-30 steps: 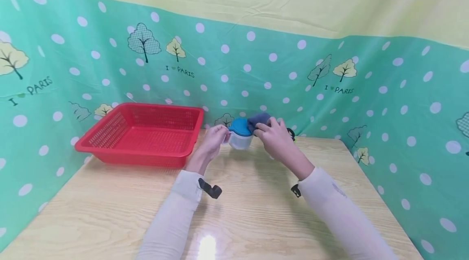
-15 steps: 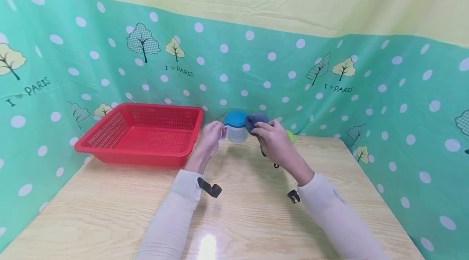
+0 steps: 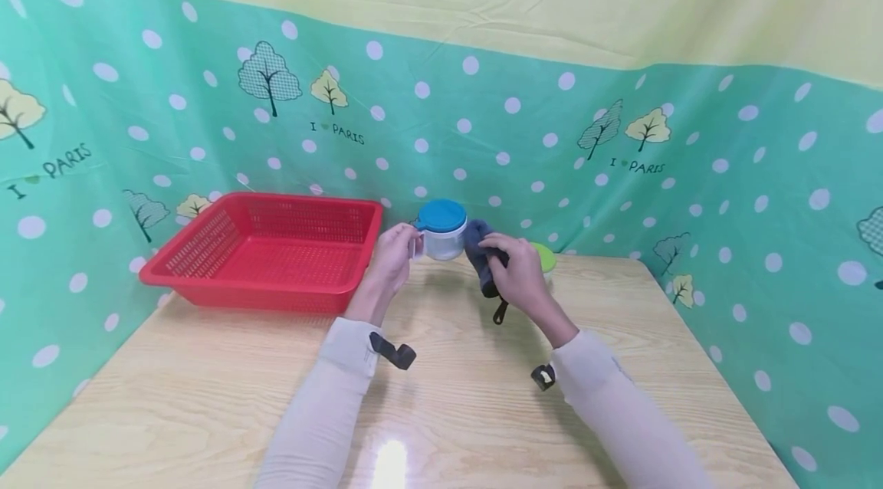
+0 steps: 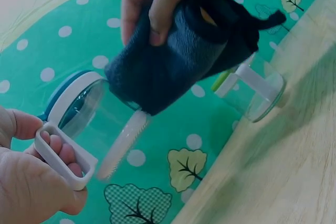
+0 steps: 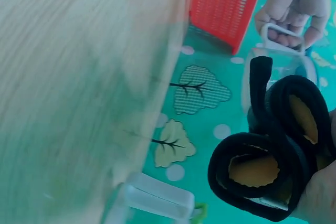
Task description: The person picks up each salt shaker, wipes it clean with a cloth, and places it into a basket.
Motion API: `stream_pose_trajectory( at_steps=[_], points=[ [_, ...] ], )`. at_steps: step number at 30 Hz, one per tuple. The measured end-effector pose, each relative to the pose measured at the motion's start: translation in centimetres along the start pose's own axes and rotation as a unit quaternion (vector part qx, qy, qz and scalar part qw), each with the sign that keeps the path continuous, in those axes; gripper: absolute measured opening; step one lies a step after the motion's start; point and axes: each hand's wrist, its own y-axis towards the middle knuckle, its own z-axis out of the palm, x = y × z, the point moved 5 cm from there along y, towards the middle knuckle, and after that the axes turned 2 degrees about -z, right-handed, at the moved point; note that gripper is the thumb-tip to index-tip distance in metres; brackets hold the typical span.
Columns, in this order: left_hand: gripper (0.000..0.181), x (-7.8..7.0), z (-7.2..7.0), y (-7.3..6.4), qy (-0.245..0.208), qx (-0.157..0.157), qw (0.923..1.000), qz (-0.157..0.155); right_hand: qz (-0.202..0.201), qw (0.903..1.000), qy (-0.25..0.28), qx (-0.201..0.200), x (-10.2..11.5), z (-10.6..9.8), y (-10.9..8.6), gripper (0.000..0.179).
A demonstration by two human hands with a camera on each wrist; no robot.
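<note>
Fingers of our left hand (image 3: pixel 393 253) hook a white loop handle (image 4: pixel 55 166); our right hand (image 3: pixel 519 268) pinches a folded dark-blue cloth (image 4: pixel 173 69) above the pale wood-grain table (image 3: pixel 441 412). A red perforated plastic basket (image 3: pixel 248 290) sits at its far left corner. Raised near the far edge is the clear, round, blue-lidded jar (image 3: pixel 444 244), beside the cloth; a clear, green-lidded container (image 3: pixel 545 257) stands at that edge. We judge the jar light, stiff, slick, perhaps fragile, best taken by its handle; the cloth soft.

The basket (image 3: pixel 251 291) sits on the table (image 3: pixel 441 405), left of the jar (image 3: pixel 443 231); the cloth (image 3: pixel 476 244), right.
</note>
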Motion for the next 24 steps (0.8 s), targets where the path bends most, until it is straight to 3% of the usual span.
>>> stream_pose_trajectory(
  at_steps=[7,16,20,24],
  points=[
    [0.026,-0.5,0.3,-0.3,-0.006,0.007,0.9999,0.007,0.1,0.9926,0.06,-0.033,-1.8,1.0,0.3,0.025],
    [0.028,-1.0,0.6,-0.6,-0.025,0.003,0.9995,0.02,0.217,0.9647,0.135,-0.064,-2.7,2.3,1.0,0.025],
    [0.028,-1.1,0.7,-0.6,-0.031,0.003,0.9994,0.015,0.262,0.9468,0.172,-0.072,-3.1,3.0,1.0,0.027],
    [0.029,-1.1,0.7,-0.6,-0.042,-0.001,0.9989,0.02,0.315,0.914,0.24,-0.087,-3.7,3.8,0.7,0.029]
  ],
)
